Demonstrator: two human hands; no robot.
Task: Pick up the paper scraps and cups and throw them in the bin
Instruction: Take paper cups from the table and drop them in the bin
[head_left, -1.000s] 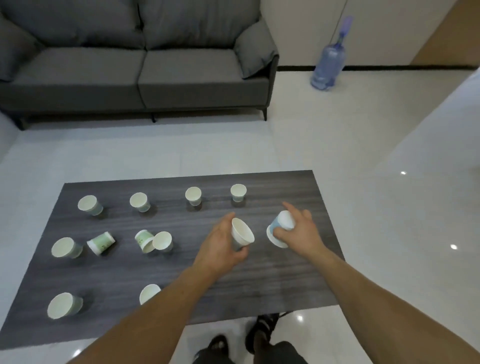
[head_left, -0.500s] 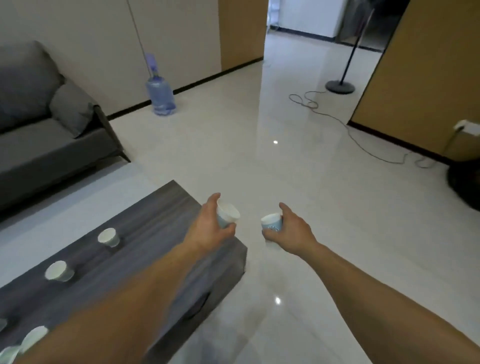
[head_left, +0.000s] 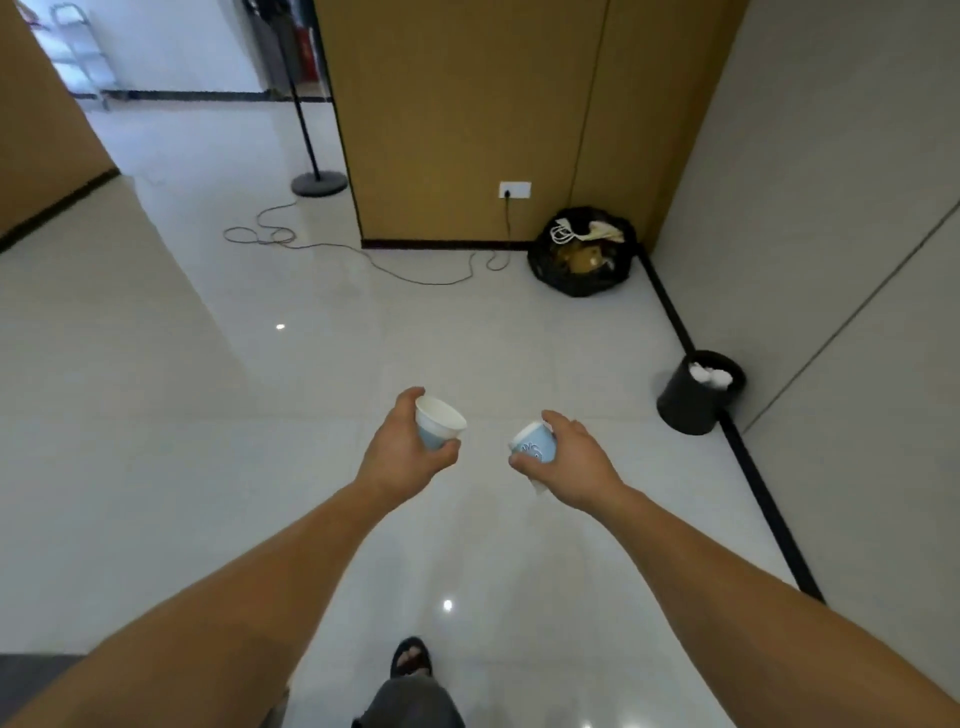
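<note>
L hand (head_left: 397, 454): fingers + thumb curled round white cup (head_left: 440, 422), mouth up, tipped toward R

R hand (head_left: 574, 462): fingers wrapped over blue-print cup (head_left: 531, 446), tilted, long axis slanting up-L; which end leads unclear

2 hands near, not touching

Black bin (head_left: 693, 402) ahead + R of both sets of fingers, by wall, white scraps inside; R hand nearer

Bare floor (head_left: 623, 358) betw fingers + bin, open approach I'd say; skirting (head_left: 758, 483) just behind bin

Black bag (head_left: 582, 270) further ahead, off path

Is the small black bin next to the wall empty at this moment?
No, white crumpled pieces lie inside the black bin, up near its rim.
</note>
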